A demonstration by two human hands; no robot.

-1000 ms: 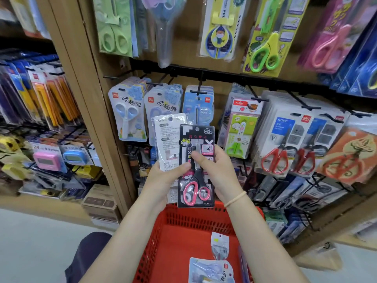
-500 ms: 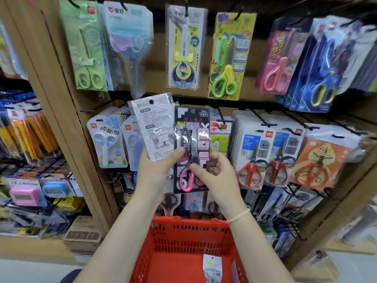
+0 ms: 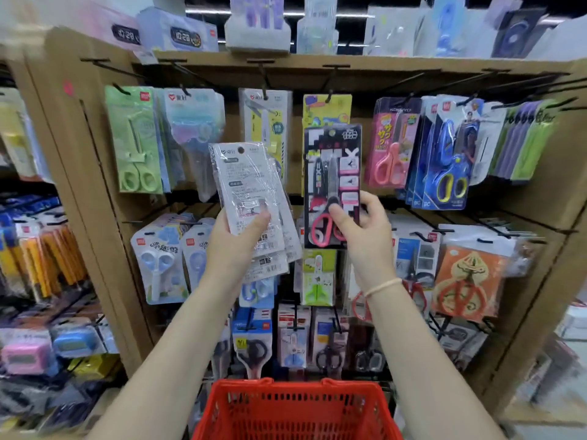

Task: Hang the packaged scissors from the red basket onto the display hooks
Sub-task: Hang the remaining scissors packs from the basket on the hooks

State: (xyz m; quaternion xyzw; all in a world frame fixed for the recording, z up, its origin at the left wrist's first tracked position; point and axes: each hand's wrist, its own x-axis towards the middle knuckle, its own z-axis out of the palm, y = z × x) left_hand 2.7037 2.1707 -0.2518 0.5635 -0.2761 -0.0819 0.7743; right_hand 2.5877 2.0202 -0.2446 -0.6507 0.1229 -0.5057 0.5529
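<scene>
My right hand [image 3: 362,227] pinches the lower part of a black scissors pack with pink handles [image 3: 332,173], held upright in front of the yellow pack [image 3: 327,111] hanging on a top-row hook [image 3: 330,90]. My left hand [image 3: 235,239] grips a small stack of white plastic-wrapped packs [image 3: 247,192], back side facing me, raised before the middle of the display. The red basket [image 3: 295,408] sits low at the bottom centre, below both arms; its inside is out of view.
A cardboard display rack [image 3: 82,147] carries rows of black hooks with hanging scissors packs: green [image 3: 133,141], pink [image 3: 392,144], blue [image 3: 448,160], orange [image 3: 467,281]. Clock boxes [image 3: 184,34] stand on top. More stationery hangs on the shelf [image 3: 35,249] to the left.
Both hands have risen from basket level toward the top hook row. The black pack has moved up and right, apart from the white packs. My view has tilted upward.
</scene>
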